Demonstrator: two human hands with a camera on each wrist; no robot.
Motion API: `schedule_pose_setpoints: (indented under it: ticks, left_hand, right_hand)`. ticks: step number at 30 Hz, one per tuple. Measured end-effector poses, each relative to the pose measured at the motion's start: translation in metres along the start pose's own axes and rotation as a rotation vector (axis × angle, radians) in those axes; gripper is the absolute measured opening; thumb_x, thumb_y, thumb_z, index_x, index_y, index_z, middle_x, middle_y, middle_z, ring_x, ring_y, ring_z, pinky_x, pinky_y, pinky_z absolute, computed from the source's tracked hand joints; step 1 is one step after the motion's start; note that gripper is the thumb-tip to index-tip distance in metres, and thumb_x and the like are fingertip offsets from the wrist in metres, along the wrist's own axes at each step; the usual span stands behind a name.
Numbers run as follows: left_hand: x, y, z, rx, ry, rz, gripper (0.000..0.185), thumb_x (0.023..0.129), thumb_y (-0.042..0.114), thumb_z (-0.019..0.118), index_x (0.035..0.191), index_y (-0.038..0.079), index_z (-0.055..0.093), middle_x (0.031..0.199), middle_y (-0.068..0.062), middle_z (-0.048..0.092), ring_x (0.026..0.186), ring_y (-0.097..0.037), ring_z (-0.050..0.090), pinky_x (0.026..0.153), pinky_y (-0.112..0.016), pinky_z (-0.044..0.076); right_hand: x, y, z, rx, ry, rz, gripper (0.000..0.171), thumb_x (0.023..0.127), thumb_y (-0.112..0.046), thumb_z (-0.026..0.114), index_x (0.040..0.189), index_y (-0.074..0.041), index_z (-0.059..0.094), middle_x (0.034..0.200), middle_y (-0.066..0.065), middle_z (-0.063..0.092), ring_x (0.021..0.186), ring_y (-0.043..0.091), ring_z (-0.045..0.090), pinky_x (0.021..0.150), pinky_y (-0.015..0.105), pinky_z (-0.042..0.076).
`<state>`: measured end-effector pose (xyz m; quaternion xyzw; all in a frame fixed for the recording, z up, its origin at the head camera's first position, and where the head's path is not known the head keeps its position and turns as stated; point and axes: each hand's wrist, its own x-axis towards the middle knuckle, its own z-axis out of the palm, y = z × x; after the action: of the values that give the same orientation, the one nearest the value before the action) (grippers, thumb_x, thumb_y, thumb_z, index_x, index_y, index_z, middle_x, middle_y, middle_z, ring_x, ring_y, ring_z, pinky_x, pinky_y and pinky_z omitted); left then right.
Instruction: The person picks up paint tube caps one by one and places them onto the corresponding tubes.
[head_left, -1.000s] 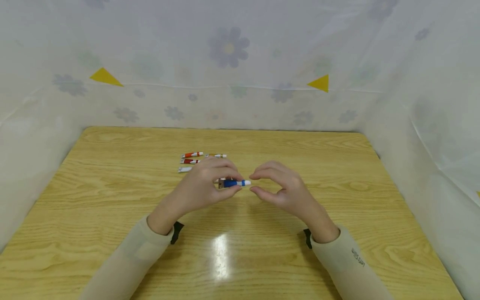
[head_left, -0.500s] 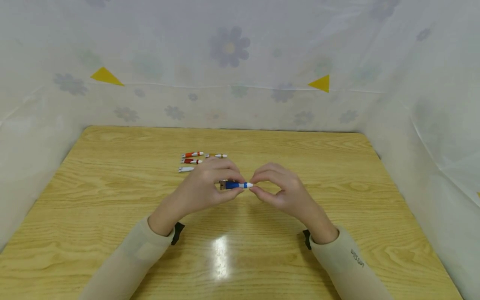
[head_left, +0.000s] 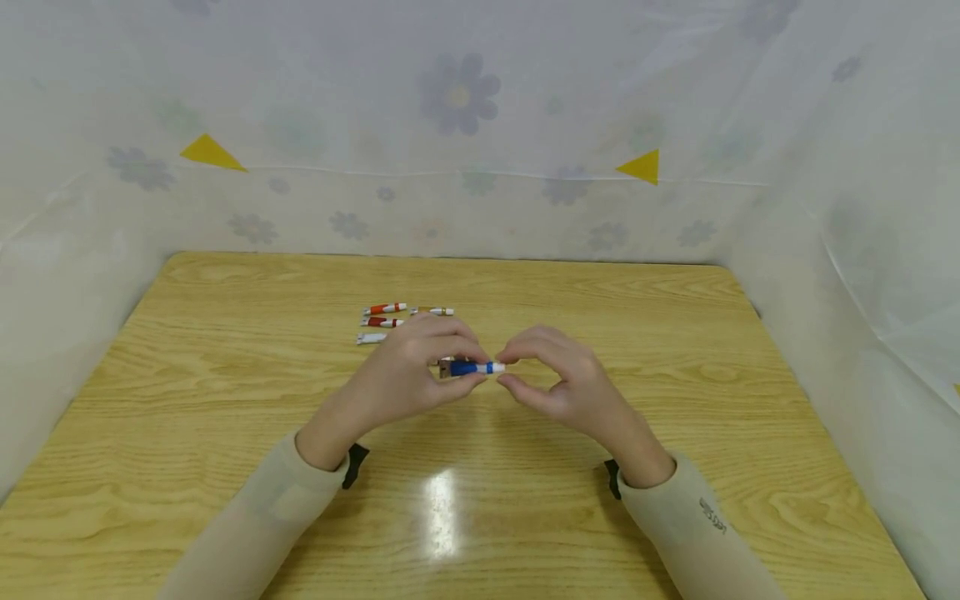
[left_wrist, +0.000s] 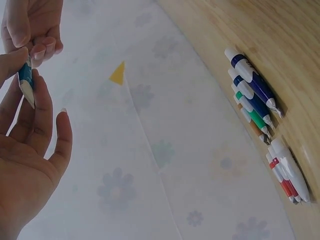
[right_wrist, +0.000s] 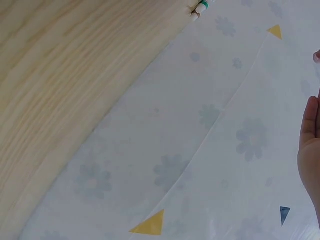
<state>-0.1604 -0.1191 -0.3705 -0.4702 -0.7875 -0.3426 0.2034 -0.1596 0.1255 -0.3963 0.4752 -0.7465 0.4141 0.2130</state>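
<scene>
In the head view, a blue paint tube (head_left: pixel 465 367) with a white cap (head_left: pixel 498 367) is held level above the table. My left hand (head_left: pixel 405 367) pinches its body between thumb and fingers. My right hand (head_left: pixel 566 375) has thumb and fingertips curled about the cap, though firm contact is hard to judge. The left wrist view shows the tube (left_wrist: pixel 26 77) with its pale crimped end pointing down; the cap is hidden there. Only part of my right hand (right_wrist: pixel 311 145) enters the right wrist view.
Left of centre on the wooden table (head_left: pixel 480 517) lie more paint tubes: orange (head_left: pixel 385 309), dark red (head_left: pixel 382 322), ochre (head_left: pixel 432 312) and white (head_left: pixel 371 338). Navy (left_wrist: pixel 257 82) and green (left_wrist: pixel 255 112) tubes appear in the left wrist view. A flowered sheet (head_left: pixel 459 192) surrounds the table.
A second ago my right fingertips stood just off the cap. They came onto it, and now appear slightly looser around it. The tube has shifted a little to the right.
</scene>
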Motion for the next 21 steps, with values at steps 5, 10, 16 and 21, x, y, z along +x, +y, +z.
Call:
schedule_pose_setpoints:
  ticks: [5,10,16,21]
  left_hand:
    - [0.0001,-0.0010,0.0009,0.007,0.002,0.013,0.010,0.083,0.011,0.086,0.091,0.011,0.080,0.092,0.001,0.074,0.079,-0.012,0.064,0.075,-0.029,0.052]
    - [0.0004,-0.0010,0.0012,0.010,0.006,0.030,0.011,0.083,0.010,0.086,0.091,0.011,0.079,0.091,0.000,0.074,0.078,-0.011,0.064,0.074,-0.029,0.052]
    - [0.0003,0.0001,0.0011,0.033,0.012,0.029,0.011,0.083,0.011,0.086,0.092,0.011,0.080,0.092,0.000,0.074,0.078,-0.011,0.064,0.077,-0.031,0.053]
    - [0.0003,0.0001,0.0023,0.063,0.039,0.047,0.013,0.082,0.011,0.088,0.092,0.010,0.080,0.092,0.000,0.074,0.078,-0.012,0.064,0.080,-0.034,0.053]
  right_hand:
    - [0.0005,-0.0016,0.0004,0.004,0.010,-0.004,0.018,0.100,-0.022,0.068,0.103,-0.005,0.072,0.099,0.008,0.073,0.094,0.019,0.069,0.090,0.022,0.055]
    - [0.0004,-0.0012,0.0010,-0.001,0.017,-0.007,0.019,0.101,-0.024,0.067,0.101,-0.006,0.072,0.098,0.008,0.073,0.093,0.019,0.069,0.089,0.021,0.055]
    - [-0.0003,-0.0002,0.0023,-0.006,0.028,-0.012,0.018,0.101,-0.024,0.066,0.099,-0.006,0.072,0.095,0.007,0.072,0.090,0.018,0.069,0.086,0.021,0.056]
    - [0.0006,-0.0018,0.0027,-0.019,0.039,0.013,0.020,0.101,-0.025,0.066,0.098,-0.006,0.072,0.092,0.007,0.072,0.087,0.018,0.068,0.084,0.020,0.055]
